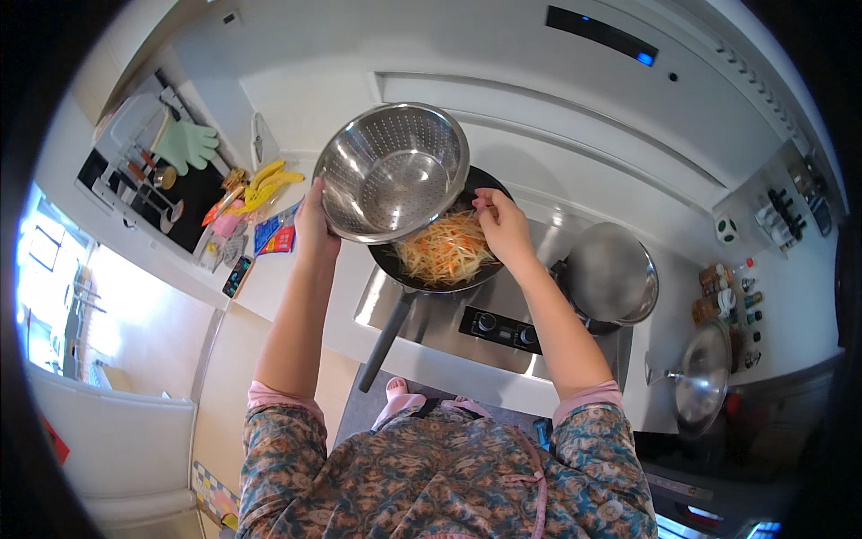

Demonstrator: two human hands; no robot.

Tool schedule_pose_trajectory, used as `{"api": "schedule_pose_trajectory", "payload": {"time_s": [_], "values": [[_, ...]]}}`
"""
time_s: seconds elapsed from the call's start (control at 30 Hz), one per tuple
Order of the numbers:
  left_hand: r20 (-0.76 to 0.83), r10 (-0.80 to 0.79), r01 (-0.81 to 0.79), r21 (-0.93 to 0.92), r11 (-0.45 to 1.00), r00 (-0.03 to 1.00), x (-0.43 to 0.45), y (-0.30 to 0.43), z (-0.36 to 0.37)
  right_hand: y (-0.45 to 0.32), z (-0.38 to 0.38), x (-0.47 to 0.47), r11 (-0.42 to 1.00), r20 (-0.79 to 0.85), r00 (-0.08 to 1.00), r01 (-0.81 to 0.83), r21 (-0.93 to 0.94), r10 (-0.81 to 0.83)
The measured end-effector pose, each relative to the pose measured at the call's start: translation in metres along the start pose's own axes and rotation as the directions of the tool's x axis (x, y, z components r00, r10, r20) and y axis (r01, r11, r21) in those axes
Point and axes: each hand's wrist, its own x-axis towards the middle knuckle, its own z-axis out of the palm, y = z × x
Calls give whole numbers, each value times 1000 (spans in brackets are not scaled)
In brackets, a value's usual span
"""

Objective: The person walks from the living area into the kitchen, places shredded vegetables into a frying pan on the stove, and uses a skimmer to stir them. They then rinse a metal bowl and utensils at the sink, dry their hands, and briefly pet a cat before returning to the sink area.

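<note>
A stainless steel colander [411, 178] is tilted over the wok, its perforated inside facing me and no food visible in it. My left hand [315, 226] grips its left rim, with the fingers hidden underneath. Below the colander, a heap of shredded vegetables [444, 249], pale yellow with orange strips, lies in the dark wok [397, 266]. The colander covers much of the wok's far left side. My right hand [502, 226] hovers over the wok's right side beside the shreds, fingertips bunched, with nothing visible between them. The wok's long handle [387, 340] points toward me.
The wok sits on a steel gas hob [431, 323] with a knob panel [502, 330]. To its right is a covered pot [606, 273], then a glass lid [704, 377] and spice jars [714, 290]. Bananas [269, 182], packets [276, 232] and a phone [237, 276] lie left.
</note>
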Motion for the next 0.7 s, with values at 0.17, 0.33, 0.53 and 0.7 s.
{"api": "schedule_pose_trajectory", "payload": {"time_s": [0.17,0.33,0.53,0.7], "values": [[98,-212,215,-24,976,972,-9,-46,38,-33,-57,-24,956,-94,987,-102,276,133],[159,-262,257,55,965,952,-31,-93,91,-49,-107,-47,945,-161,963,-163,284,214],[275,-438,387,221,895,856,-85,-173,173,4,-205,-83,805,-229,869,-265,530,438],[436,-610,469,394,791,662,-129,-255,213,60,-279,-133,819,-401,736,-367,440,545]]}}
